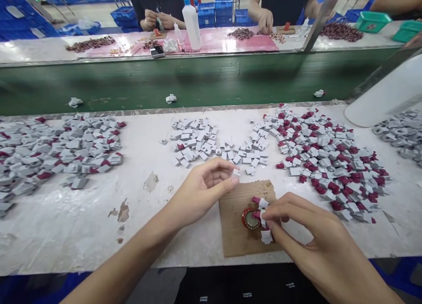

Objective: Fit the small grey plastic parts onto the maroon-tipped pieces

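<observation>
Head view: the landmark is the cardboard [235,240] on the desk [82,238]. Over its far left corner, my left hand [204,187] has its grip together on a small pale block [236,172]. Above its right half, my right hand [310,233] has its grip clamped on a maroon-tipped piece [263,218]. The maroon end overlaps the red-rimmed cap [244,220] on the cardboard; I cannot tell whether they touch. A second maroon-tipped piece [263,203] and a loose block [266,237] lie on the cardboard, right of the cap.

Caution: a low sweep of my right fingers could tip the cap or displace these two. A slack left pinch could drop the pale block into the block heap [198,139] just beyond the cardboard, where it would be hard to distinguish.
</observation>
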Demonstrator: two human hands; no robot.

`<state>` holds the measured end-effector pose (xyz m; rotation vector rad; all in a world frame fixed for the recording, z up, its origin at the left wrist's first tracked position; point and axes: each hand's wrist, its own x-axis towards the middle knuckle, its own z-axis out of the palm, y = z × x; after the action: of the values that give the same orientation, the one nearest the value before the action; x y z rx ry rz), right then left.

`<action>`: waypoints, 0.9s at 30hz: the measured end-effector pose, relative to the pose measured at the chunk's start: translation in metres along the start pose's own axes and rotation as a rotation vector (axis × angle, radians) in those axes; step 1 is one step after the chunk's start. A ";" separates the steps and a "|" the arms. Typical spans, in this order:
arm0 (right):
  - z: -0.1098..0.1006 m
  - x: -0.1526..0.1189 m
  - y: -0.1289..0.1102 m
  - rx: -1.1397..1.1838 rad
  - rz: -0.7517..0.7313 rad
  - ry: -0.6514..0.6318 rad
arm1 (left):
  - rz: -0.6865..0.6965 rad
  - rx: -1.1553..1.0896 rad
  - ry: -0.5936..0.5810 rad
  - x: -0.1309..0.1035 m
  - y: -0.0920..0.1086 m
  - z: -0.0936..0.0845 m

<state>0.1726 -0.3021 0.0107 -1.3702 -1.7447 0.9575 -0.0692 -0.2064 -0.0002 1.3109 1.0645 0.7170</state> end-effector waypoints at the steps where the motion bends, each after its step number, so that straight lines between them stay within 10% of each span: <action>1: -0.002 0.002 0.001 0.021 0.027 0.031 | 0.000 -0.017 -0.006 0.001 0.002 0.002; 11: -0.001 0.036 0.030 0.903 0.237 0.316 | 0.059 -0.226 -0.105 0.018 0.023 0.031; 27: 0.011 0.037 0.035 0.900 0.242 0.348 | -0.013 -0.320 -0.151 0.028 0.016 0.039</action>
<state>0.1723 -0.2618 -0.0223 -1.0456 -0.7219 1.3154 -0.0204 -0.1942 0.0070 1.0638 0.7984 0.7328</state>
